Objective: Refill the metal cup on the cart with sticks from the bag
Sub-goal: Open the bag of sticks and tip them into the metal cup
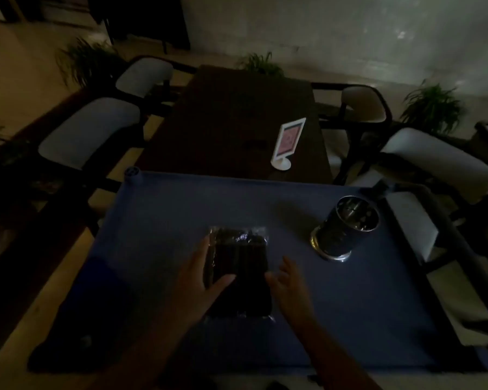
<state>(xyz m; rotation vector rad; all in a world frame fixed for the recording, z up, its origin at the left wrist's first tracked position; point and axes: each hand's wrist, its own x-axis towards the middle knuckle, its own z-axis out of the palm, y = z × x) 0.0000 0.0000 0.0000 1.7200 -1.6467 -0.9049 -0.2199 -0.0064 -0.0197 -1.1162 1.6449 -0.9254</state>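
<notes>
In the head view, which is very dim, a blue cart [350, 305] is seen from above, and its flat top fills the lower half of the picture. The bag [243, 266] of clear plastic is laid flat near the middle of the cart top, and dark sticks [237, 249] are packed inside it, side by side along its length. The left hand [200, 280] is placed on the left side of the bag: its fingers are stretched along the left edge, and its thumb [223, 280] is laid across the top of the plastic, so the bag is touched but not clasped. The right hand [290, 285] is held just beside the right edge of the bag, with the fingers spread apart and nothing in them; whether its thumb touches the plastic cannot be told in this light. The metal cup [345, 229] is stood upright on the right part of the cart top, well apart from the bag and from both hands. What is inside the cup cannot be made out. Beyond the far edge of the cart a dark table [237, 114] is seen, and a small white sign stand [288, 139] is set on its right side. Chairs with pale cushions [90, 133] are placed on both sides of the table, and green plants [431, 108] are seen behind them.
</notes>
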